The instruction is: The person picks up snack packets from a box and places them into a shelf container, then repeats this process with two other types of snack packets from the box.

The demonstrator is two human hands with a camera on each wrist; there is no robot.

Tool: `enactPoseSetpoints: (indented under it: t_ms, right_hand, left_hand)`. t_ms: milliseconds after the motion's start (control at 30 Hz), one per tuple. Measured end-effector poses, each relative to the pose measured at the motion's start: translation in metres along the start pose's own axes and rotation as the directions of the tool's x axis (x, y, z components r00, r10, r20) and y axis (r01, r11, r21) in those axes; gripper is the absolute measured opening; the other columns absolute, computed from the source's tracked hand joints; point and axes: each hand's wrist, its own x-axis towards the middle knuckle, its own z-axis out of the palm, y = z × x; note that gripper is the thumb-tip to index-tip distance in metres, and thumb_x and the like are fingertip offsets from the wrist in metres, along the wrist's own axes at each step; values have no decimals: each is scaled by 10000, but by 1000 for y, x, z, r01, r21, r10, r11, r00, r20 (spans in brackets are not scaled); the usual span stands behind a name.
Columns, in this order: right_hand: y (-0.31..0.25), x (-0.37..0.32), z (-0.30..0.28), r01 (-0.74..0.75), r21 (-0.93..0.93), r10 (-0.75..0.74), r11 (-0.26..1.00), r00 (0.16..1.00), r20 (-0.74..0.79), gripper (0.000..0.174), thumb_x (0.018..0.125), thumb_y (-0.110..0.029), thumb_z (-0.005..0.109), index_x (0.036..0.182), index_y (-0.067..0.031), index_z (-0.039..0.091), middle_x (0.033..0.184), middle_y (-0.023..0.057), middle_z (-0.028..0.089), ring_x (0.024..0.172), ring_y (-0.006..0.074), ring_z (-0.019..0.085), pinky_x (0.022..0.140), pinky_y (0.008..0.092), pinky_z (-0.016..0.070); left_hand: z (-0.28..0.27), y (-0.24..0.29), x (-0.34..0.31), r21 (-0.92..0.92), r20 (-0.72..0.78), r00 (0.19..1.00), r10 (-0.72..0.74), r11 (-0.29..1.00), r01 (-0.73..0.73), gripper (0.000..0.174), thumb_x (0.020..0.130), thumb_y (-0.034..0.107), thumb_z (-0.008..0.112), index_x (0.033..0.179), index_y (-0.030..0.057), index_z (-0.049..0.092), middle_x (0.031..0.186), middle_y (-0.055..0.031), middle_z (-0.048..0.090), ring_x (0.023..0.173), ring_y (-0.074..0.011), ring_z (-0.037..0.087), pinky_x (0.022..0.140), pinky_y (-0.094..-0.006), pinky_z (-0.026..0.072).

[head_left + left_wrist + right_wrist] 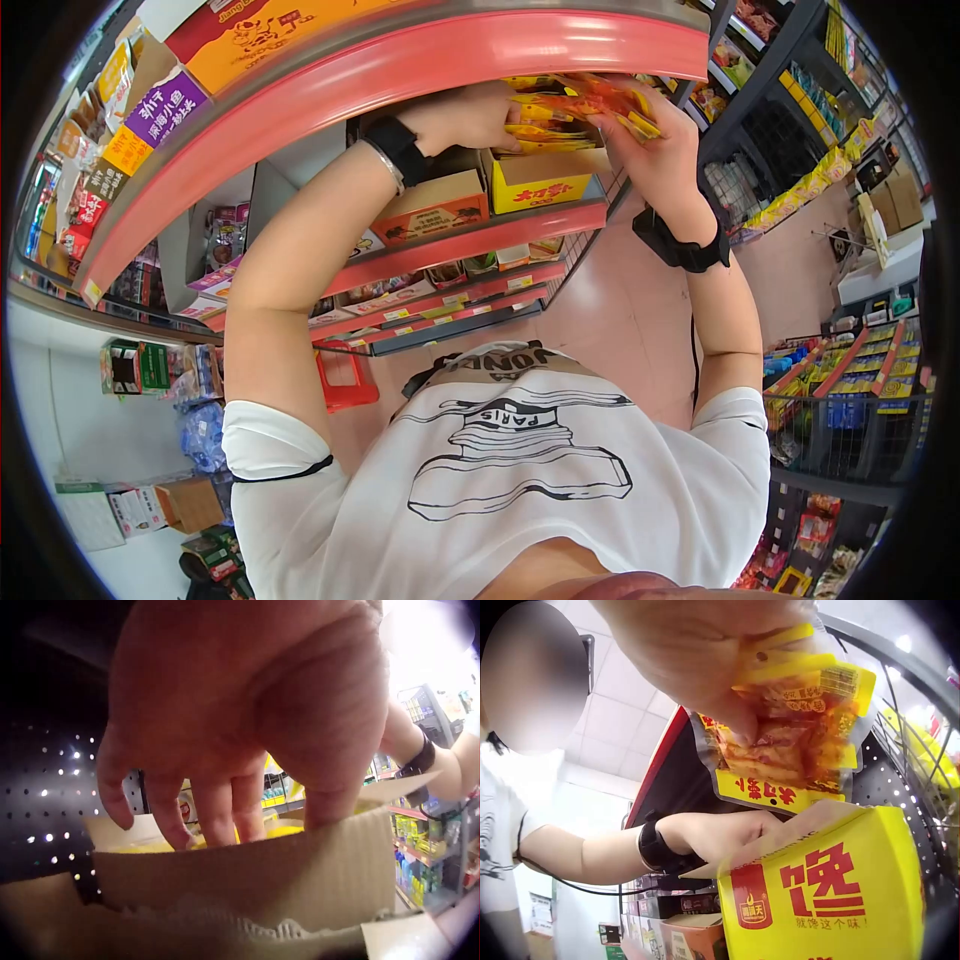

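Observation:
My right hand [660,148] pinches a few clear snack packets [795,742] with yellow edges and reddish-orange food inside, holding them over a yellow cardboard box [821,881] printed with large red characters. In the left wrist view, my left hand [232,712] reaches down into the box, its fingers spread and fairly straight. The raised cardboard flap [225,874] hides those fingertips. More yellow packets [545,135] fill the box, between the two hands in the head view.
An orange-brown carton [435,208] stands left of the yellow box on the same shelf. A red-edged shelf [400,90] passes just above the hands. Wire mesh [900,697] borders the box's right side. Lower shelves [450,300] carry more boxed goods.

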Motion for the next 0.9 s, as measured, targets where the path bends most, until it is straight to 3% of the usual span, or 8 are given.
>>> enactPoseSetpoints:
  t_ms: [100, 167, 200, 300, 367, 467, 800, 900]
  right_hand:
    - [2, 2, 3, -42, 83, 40, 996, 999, 27, 303, 709, -51, 682, 992, -14, 581, 894, 116, 638, 789, 218, 631, 694, 268, 481]
    - [4, 3, 5, -56, 155, 50, 986, 998, 40, 296, 715, -52, 681, 989, -3, 577, 885, 113, 641, 786, 199, 633, 693, 267, 480]
    - [5, 3, 6, -61, 162, 56, 985, 998, 41, 293, 721, -53, 680, 989, 3, 574, 877, 110, 643, 783, 183, 631, 692, 265, 479]
    - [4, 6, 4, -52, 132, 48, 990, 998, 33, 297, 729, -58, 680, 997, 9, 570, 867, 105, 646, 774, 157, 625, 690, 258, 476]
    - [4, 6, 3, -37, 97, 34, 995, 999, 27, 303, 731, -60, 680, 1004, 7, 568, 864, 103, 646, 767, 146, 622, 690, 254, 475]
    - [6, 6, 2, -79, 126, 74, 989, 996, 49, 316, 731, -58, 681, 1019, 1, 566, 858, 97, 647, 756, 122, 610, 688, 247, 473]
    - [4, 6, 1, -163, 238, 123, 958, 977, 172, 366, 733, -67, 689, 1066, -12, 549, 893, 52, 642, 766, 87, 579, 702, 232, 466]
    - [6, 6, 4, -237, 249, 184, 939, 959, 216, 366, 734, -70, 690, 1066, -14, 547, 908, 46, 637, 780, 92, 574, 718, 238, 463]
  left_hand:
    - [11, -7, 5, 139, 38, 997, -68, 988, 62, 310, 696, 260, 691, 896, 50, 582, 783, -86, 559, 739, -210, 519, 659, -321, 416]
    - [24, -14, 2, -56, -373, 928, 5, 998, -28, 316, 742, 330, 635, 847, 38, 577, 895, -139, 585, 834, -256, 545, 729, -373, 422]
    - [23, -15, 2, -56, -374, 927, 7, 998, -30, 316, 742, 330, 635, 847, 38, 577, 895, -139, 585, 834, -256, 545, 729, -373, 422]
    - [9, -8, 3, -85, -244, 968, -52, 996, 32, 334, 744, 324, 635, 885, 27, 577, 983, -157, 569, 910, -260, 536, 783, -384, 411]
    - [0, 1, 4, 212, -78, 989, -123, 968, 137, 510, 744, 273, 653, 1162, 32, 490, 1018, -118, 582, 920, -222, 548, 823, -320, 421]
    - [-2, -7, 9, 54, -13, 993, -116, 992, 116, 468, 750, 264, 647, 1125, 24, 506, 1014, -132, 578, 909, -228, 549, 813, -321, 426]
    - [-9, -12, 0, 176, -43, 999, 29, 984, -21, 426, 732, 288, 682, 1019, 0, 553, 936, -141, 585, 855, -234, 572, 777, -318, 449]
    - [-14, -20, -7, -120, 2, 999, 38, 992, -37, 459, 723, 255, 696, 1062, -4, 527, 987, -143, 575, 902, -244, 564, 808, -325, 444]
